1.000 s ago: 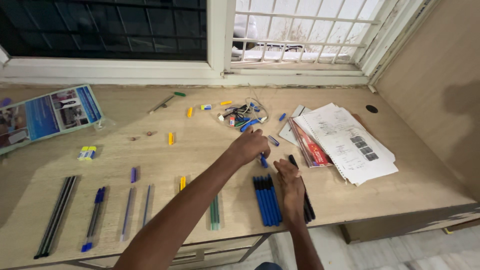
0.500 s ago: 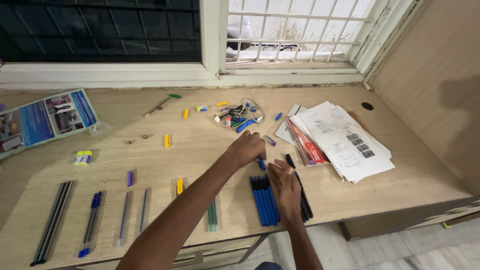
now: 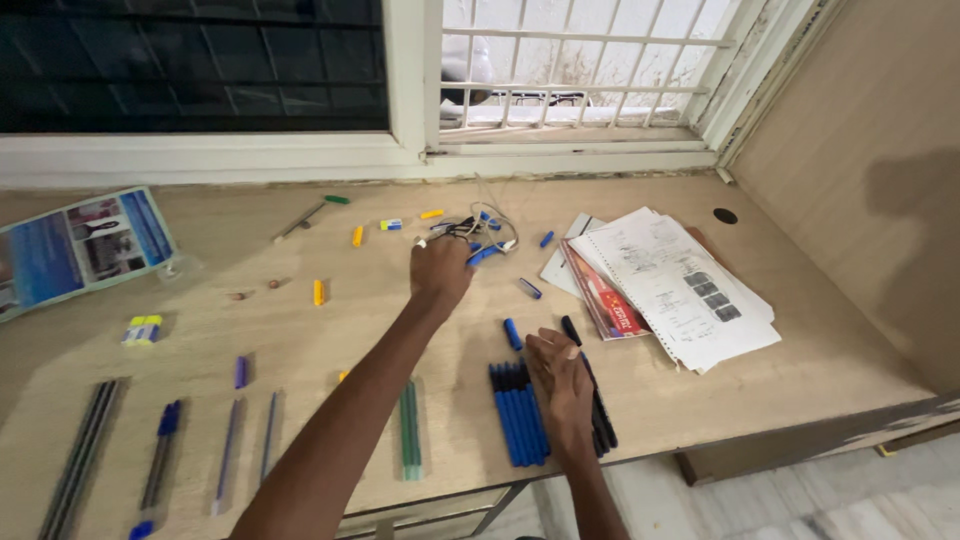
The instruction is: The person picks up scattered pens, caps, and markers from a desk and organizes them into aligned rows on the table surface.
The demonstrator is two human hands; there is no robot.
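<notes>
Fingers (image 3: 437, 252) touch tangled wires and pen caps (image 3: 478, 232).

This looks like a study corner in a home: a long, pale wood-grain laminate desk (image 3: 700, 400) is built in under a white-framed window with a white metal grille (image 3: 570, 60), with a tiled floor at the near right. Sorted rows of blue pens (image 3: 515, 412), a spiral-bound sheaf of printed white papers (image 3: 680, 285) and a glossy blue brochure (image 3: 75, 245) lie on it.
</notes>
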